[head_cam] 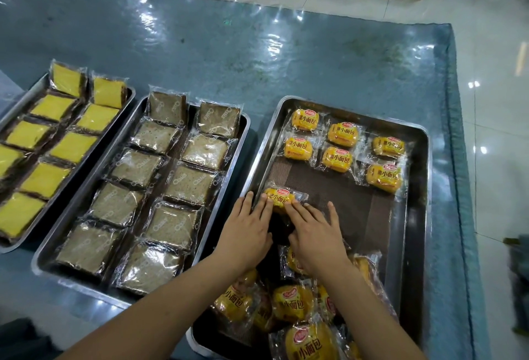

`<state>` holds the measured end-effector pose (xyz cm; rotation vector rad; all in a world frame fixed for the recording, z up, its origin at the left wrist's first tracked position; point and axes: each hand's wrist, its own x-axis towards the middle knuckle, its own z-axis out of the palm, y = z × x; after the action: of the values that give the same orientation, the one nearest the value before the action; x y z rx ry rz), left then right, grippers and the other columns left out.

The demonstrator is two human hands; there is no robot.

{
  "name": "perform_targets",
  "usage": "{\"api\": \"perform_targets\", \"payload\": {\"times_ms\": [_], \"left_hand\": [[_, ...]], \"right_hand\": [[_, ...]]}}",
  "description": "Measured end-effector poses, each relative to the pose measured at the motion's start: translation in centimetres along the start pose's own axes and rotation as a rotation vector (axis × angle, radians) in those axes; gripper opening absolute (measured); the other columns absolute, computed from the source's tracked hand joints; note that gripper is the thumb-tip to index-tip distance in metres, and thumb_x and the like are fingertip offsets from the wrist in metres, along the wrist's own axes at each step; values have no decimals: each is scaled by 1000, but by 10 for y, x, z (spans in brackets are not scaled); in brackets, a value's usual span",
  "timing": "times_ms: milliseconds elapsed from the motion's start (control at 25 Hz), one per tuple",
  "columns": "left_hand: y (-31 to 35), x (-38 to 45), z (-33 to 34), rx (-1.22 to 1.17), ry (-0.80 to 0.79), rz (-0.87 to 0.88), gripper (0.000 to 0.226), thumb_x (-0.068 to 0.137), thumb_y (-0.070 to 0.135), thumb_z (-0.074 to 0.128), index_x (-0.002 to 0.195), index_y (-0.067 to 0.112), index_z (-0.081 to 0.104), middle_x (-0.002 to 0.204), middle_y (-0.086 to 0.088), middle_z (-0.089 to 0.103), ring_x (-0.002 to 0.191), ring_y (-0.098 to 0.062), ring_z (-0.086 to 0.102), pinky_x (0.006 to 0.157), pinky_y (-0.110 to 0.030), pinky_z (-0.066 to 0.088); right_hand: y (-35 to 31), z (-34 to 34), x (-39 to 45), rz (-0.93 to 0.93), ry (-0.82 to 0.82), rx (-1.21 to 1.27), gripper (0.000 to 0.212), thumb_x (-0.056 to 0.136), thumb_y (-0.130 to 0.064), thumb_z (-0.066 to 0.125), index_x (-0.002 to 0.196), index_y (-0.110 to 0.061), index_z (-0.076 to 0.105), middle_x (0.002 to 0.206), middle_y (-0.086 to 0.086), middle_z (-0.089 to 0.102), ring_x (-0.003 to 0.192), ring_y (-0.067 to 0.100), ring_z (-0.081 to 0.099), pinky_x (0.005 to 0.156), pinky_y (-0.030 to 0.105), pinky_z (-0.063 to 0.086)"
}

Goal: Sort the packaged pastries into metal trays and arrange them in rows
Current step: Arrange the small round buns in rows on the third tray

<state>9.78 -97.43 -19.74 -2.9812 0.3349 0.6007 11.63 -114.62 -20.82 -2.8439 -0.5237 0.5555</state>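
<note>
Three metal trays sit side by side on a counter [257, 67] covered in clear plastic. Two of them look finished: the left tray [17, 119] holds yellow cake slices in two rows, and the middle tray [243, 142] holds brown cake slices in two rows. The step in hand appears to be filling the right tray [418, 187] with small yellow bun packets.

Six bun packets [342, 134] already lie in short rows at the tray's far edge. One more packet [279, 197] lies near the tray's left edge, apart from those rows. A loose heap of packets [292, 302] waits at the tray's near edge.

Both forearms reach forward over the heap. The left hand [246, 228] lies palm down, fingers straight and slightly spread, fingertips touching the single packet's left end. The right hand [313, 230] lies the same way, fingers flat across the packet's right end and the dark liner [343, 202] beside it. Neither hand grasps; both press lightly.

The next move probably calls for sliding this packet into line below the left row.
</note>
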Motion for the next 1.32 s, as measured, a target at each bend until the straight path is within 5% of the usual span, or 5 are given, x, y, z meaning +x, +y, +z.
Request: {"api": "perform_targets", "payload": {"times_ms": [880, 1120, 1320], "left_hand": [[-5, 63, -19, -10, 21, 2, 72, 104, 48, 29, 160, 13, 2, 168, -8, 5, 154, -35, 0, 124, -48, 3], [-2, 53, -24, -60, 66, 11, 66, 103, 42, 32, 160, 15, 10, 167, -7, 16, 153, -34, 8, 123, -48, 7], [24, 27, -22, -206, 85, 191, 54, 104, 31, 37, 157, 26, 24, 163, 3, 28, 151, -24, 17, 122, -44, 13]], "right_hand": [[32, -25, 52, 23, -23, 44, 61, 105, -30, 37, 160, -37, 13, 167, -13, 18, 152, 17, 22, 124, 55, 3], [61, -33, 34, 89, 54, 153, 57, 103, -21, 40, 156, -36, 29, 161, -11, 35, 147, 14, 31, 125, 43, 10], [79, -36, 4, 193, 65, 208, 47, 102, -20, 45, 147, -30, 47, 148, -5, 52, 140, 18, 41, 120, 42, 18]]}}
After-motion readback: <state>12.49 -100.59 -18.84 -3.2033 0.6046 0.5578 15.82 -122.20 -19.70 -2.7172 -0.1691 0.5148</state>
